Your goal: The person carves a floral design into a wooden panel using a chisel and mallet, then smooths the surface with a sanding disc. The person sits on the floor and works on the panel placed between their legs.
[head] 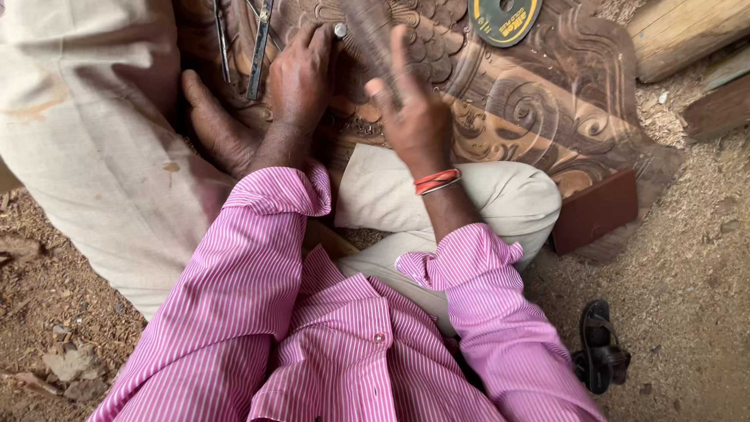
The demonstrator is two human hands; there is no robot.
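Note:
A dark carved wooden panel (pixel 547 101) with scrolls and scale patterns lies on the ground in front of me. My left hand (pixel 301 74) rests on it and grips a chisel whose round metal top (pixel 340 30) shows above the fingers. My right hand (pixel 414 117), with orange and silver bangles at the wrist, is closed around a wooden mallet (pixel 373 43). The mallet is blurred by motion just right of the chisel top. I wear a pink striped shirt and sit cross-legged, my bare foot (pixel 215 129) on the panel beside my left hand.
Two long metal tools (pixel 258 51) lie on the panel at the upper left. A green and yellow grinding disc (pixel 504 17) sits at the top. Timber pieces (pixel 687 31) lie upper right, a red-brown block (pixel 598 209) at right, a black sandal (pixel 600 348) on the sawdust.

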